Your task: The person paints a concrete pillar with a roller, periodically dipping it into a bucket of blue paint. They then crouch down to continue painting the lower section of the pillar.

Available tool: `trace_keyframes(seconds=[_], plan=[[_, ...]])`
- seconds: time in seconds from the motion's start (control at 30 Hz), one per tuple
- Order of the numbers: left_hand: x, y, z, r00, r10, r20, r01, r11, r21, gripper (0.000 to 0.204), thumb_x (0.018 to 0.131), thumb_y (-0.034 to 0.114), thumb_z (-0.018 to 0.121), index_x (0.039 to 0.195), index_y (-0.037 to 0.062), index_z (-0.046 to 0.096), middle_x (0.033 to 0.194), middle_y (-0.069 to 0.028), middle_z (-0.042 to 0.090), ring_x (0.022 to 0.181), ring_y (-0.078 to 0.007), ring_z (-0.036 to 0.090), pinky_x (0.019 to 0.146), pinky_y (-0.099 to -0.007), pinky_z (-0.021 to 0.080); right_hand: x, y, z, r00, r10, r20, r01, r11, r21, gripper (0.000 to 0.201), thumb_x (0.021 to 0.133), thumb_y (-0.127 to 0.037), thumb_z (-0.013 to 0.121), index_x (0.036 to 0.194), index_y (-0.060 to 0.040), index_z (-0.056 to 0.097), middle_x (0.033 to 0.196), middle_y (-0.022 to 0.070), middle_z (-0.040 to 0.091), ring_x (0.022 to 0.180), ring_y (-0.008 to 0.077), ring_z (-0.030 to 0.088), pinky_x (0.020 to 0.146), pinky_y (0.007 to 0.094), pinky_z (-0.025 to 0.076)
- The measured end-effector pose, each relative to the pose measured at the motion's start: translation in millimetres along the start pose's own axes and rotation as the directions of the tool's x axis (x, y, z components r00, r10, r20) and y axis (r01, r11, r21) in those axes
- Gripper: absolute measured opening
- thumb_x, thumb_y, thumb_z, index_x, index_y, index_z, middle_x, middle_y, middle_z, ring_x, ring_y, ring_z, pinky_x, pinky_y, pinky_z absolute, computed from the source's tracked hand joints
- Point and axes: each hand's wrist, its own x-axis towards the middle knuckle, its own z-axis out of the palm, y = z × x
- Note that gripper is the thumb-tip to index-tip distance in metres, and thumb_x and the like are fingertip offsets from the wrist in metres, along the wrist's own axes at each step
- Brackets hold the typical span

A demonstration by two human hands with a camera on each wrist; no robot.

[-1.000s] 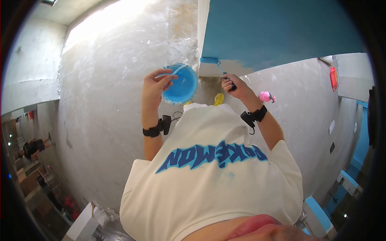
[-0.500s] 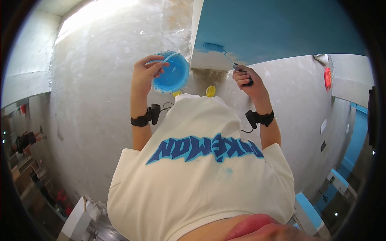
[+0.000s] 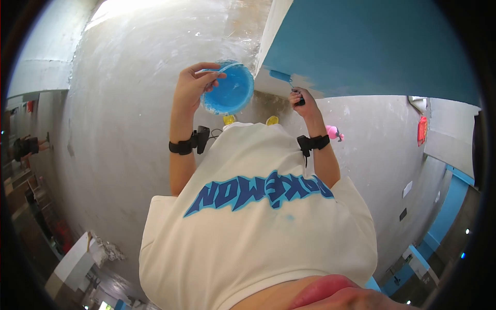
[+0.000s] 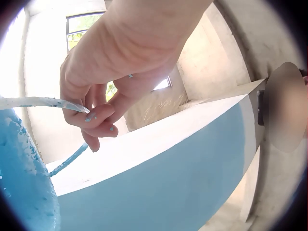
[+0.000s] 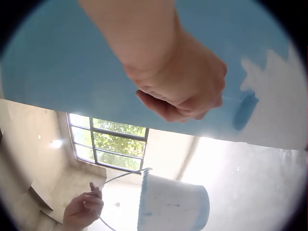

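My left hand [image 3: 192, 89] pinches the wire handle [image 4: 43, 102] of a bucket [image 5: 175, 204], its fingers curled round the handle. Blue paint [image 3: 230, 92] shows inside the bucket, and the rim is crusted with it. In the head view, my right hand [image 3: 306, 102] grips the dark handle of a paint roller [image 3: 280, 76]. The blue roller sleeve [image 5: 246, 111] lies against the wall [image 3: 361, 46], at the border between blue paint and a white patch [image 5: 274, 91]. Small paint flecks dot my left fingertips [image 4: 91, 117].
A pink bottle [image 3: 332, 132] stands on the grey floor [image 3: 129, 144] right of my right wrist. A red object [image 3: 422, 132] lies farther right. Another person [image 3: 28, 147] is at the far left. My yellow shoes [image 3: 272, 120] show below the bucket.
The roller first moved up the wall, away from its left edge, then back lower. My right hand keeps its grip and has drawn inward. My left hand still holds the bucket.
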Motion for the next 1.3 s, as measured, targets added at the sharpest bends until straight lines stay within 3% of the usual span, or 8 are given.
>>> trace_keyframes(seconds=[0.13, 0.27, 0.5, 0.67, 0.77, 0.97, 1.17, 1.3], plan=[[-1.9, 3.7, 3.1, 1.0, 0.024, -0.012, -0.024, 1.0, -0.015, 0.02, 0.081, -0.003, 0.062, 0.1, -0.0065, 0.064, 0.085, -0.0174, 0.069, 0.062, -0.0094, 0.057, 0.052, -0.0192, 0.042, 57.7, -22.4, -35.2, 1.0, 0.008, -0.016, -0.007, 0.999, 0.051, 0.024, 0.086, -0.004, 0.051, 0.066, -0.008, 0.039, 0.055, -0.0027, 0.04, 0.042, 0.0066, 0.038, 0.038, 0.0187, 0.035], [-3.3, 8.5, 7.0, 1.0, 0.014, -0.027, -0.014, 1.0, -0.007, 0.019, 0.08, -0.003, 0.062, 0.099, -0.0063, 0.064, 0.085, -0.0176, 0.069, 0.062, -0.0098, 0.057, 0.053, -0.0193, 0.042, 49.5, -23.5, -47.5, 0.998, 0.015, 0.056, -0.017, 0.999, 0.034, 0.024, 0.087, -0.005, 0.051, 0.066, -0.0082, 0.039, 0.055, -0.0028, 0.04, 0.042, 0.0063, 0.038, 0.038, 0.0183, 0.034], [-3.2, 6.9, 4.2, 1.0, 0.01, -0.015, -0.009, 0.998, 0.063, 0.021, 0.084, -0.001, 0.061, 0.104, -0.0036, 0.063, 0.09, -0.0166, 0.069, 0.065, -0.0095, 0.058, 0.059, -0.0191, 0.048, -89.2, -20.1, -37.8, 0.993, -0.024, 0.117, 0.021, 0.999, 0.024, 0.023, 0.09, -0.007, 0.053, 0.07, -0.008, 0.041, 0.057, -0.0041, 0.037, 0.042, 0.0038, 0.038, 0.034, 0.017, 0.031], [2.2, 2.3, -1.9, 0.999, -0.029, 0.042, 0.029, 1.0, -0.001, 0.021, 0.085, -0.001, 0.06, 0.106, -0.0042, 0.062, 0.091, -0.0176, 0.069, 0.066, -0.01, 0.058, 0.06, -0.0198, 0.048, -192.0, 8.5, -20.8, 0.973, -0.226, 0.054, 0.231, 0.966, -0.117, 0.021, 0.094, -0.015, 0.052, 0.076, -0.0049, 0.045, 0.057, -0.0062, 0.035, 0.039, 0.0007, 0.032, 0.03, 0.0162, 0.026], [0.2, 4.5, 0.8, 0.999, -0.034, 0.028, 0.034, 0.999, 0.009, 0.022, 0.085, 0.0, 0.061, 0.106, -0.0044, 0.061, 0.091, -0.0181, 0.068, 0.067, -0.0101, 0.058, 0.06, -0.0205, 0.049, -206.9, 19.1, -20.3, 0.951, -0.31, 0.017, 0.305, 0.923, -0.234, 0.022, 0.094, -0.017, 0.052, 0.076, -0.0053, 0.045, 0.056, -0.0063, 0.035, 0.038, 0.0005, 0.03, 0.03, 0.0163, 0.024], [-1.0, 6.6, 2.8, 0.997, -0.041, 0.061, 0.042, 0.999, -0.027, 0.021, 0.085, 0.0, 0.061, 0.106, -0.0037, 0.061, 0.092, -0.0183, 0.068, 0.068, -0.0109, 0.059, 0.061, -0.0208, 0.048, -97.8, 6.5, -64.8, 0.949, -0.316, -0.008, 0.297, 0.898, -0.326, 0.02, 0.093, -0.014, 0.052, 0.075, -0.009, 0.043, 0.058, -0.0055, 0.037, 0.043, 0.0013, 0.035, 0.036, 0.0165, 0.026], [-2.4, 9.3, 7.3, 0.998, -0.013, 0.06, 0.012, 1.0, 0.017, 0.019, 0.086, 0.0, 0.06, 0.105, -0.0038, 0.062, 0.092, -0.0183, 0.068, 0.067, -0.0108, 0.059, 0.061, -0.0207, 0.048, 21.6, -18.2, -113.2, 0.959, -0.276, -0.061, 0.258, 0.943, -0.211, 0.021, 0.092, -0.013, 0.053, 0.074, -0.0105, 0.042, 0.059, -0.0048, 0.039, 0.044, 0.0024, 0.036, 0.037, 0.017, 0.027], [-0.3, 8.6, 9.4, 0.996, -0.037, 0.08, 0.035, 0.999, 0.029, 0.019, 0.086, 0.0, 0.06, 0.105, -0.0038, 0.062, 0.092, -0.0182, 0.068, 0.067, -0.0108, 0.059, 0.061, -0.0207, 0.048, 41.1, -2.7, -125.9, 0.919, -0.376, -0.121, 0.336, 0.905, -0.262, 0.021, 0.091, -0.013, 0.054, 0.074, -0.0113, 0.043, 0.059, -0.0047, 0.04, 0.045, 0.0027, 0.037, 0.038, 0.0178, 0.027]])
